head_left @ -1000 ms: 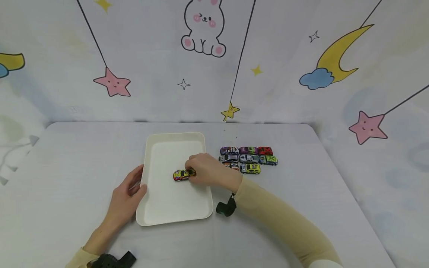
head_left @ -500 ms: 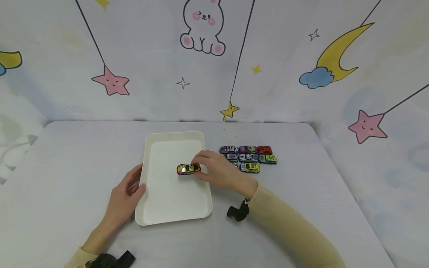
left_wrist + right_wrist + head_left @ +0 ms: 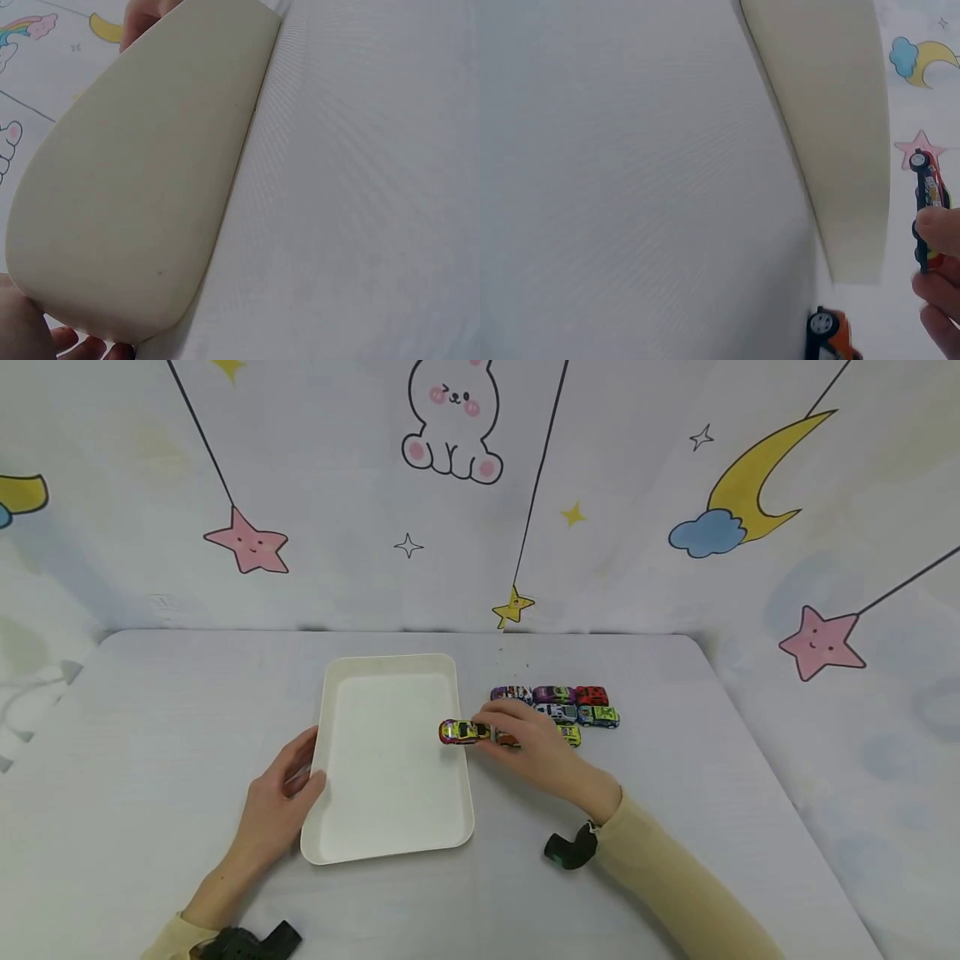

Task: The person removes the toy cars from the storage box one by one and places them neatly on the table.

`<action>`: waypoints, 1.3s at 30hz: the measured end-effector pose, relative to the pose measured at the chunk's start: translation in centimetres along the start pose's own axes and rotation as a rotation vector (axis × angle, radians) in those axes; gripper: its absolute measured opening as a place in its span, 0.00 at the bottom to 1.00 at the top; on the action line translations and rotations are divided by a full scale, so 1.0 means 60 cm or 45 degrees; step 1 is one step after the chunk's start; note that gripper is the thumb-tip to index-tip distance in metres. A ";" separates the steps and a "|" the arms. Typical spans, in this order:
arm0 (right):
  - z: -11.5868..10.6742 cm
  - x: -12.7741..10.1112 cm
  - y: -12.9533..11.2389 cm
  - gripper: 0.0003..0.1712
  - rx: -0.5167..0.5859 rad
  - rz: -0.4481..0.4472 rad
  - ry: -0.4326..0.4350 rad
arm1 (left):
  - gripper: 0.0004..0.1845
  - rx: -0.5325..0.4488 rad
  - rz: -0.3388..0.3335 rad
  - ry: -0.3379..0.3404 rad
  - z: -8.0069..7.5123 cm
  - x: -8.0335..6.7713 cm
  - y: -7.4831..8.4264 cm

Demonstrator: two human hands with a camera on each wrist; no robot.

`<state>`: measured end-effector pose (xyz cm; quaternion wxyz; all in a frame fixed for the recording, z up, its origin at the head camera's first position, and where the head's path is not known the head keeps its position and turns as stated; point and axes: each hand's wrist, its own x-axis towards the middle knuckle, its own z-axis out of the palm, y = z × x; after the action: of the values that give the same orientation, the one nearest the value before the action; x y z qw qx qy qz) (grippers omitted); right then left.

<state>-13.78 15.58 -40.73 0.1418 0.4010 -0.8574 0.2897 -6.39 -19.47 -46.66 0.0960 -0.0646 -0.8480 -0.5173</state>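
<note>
- Left hand [image 3: 279, 802] rests at the left edge of the white tray [image 3: 390, 839]; fingers relaxed, thumb against the rim, nothing gripped; in the left wrist view fingertips [image 3: 82, 349] show under the tray's near corner.
- White tray lies flat on the bench [image 3: 150, 710], long side running away from the person; nothing rests on its floor; in the left wrist view the tray [image 3: 150, 172] fills the left of the frame.
- Yellow toy car [image 3: 462, 732] sits over the tray's right rim, nose pointing left; whether it is lifted or touching the rim, cannot tell; in the right wrist view the car [image 3: 926, 196] is seen edge-on, wheels showing, clear of the bench.
- Right hand [image 3: 540, 752] pinches the yellow toy car at its rear end between fingertips; it lies between the tray and the parked cars, cream sleeve [image 3: 675, 885] trailing to the lower right.
- Orange toy car [image 3: 831, 335] stands on the bench just under the right hand, just beside the tray's right edge.
- Group of toy cars [image 3: 573, 706] parked in rows on the bench right of the tray; partly hidden by the right hand; a red one [image 3: 592, 695] at the far right corner of the back row.
</note>
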 end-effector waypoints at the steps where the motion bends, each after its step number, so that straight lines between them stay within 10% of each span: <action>1: -0.003 -0.007 0.004 0.18 -0.001 0.011 0.014 | 0.30 0.000 -0.001 -0.001 0.000 0.000 0.000; 39: -0.081 -0.188 0.132 0.25 -0.219 0.263 0.391 | 0.31 -0.016 0.002 0.005 -0.001 0.002 -0.001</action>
<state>-12.61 29.41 -45.28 0.2740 0.2487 -0.8839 0.2861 -6.50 -19.55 -46.68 0.0976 -0.0649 -0.8445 -0.5226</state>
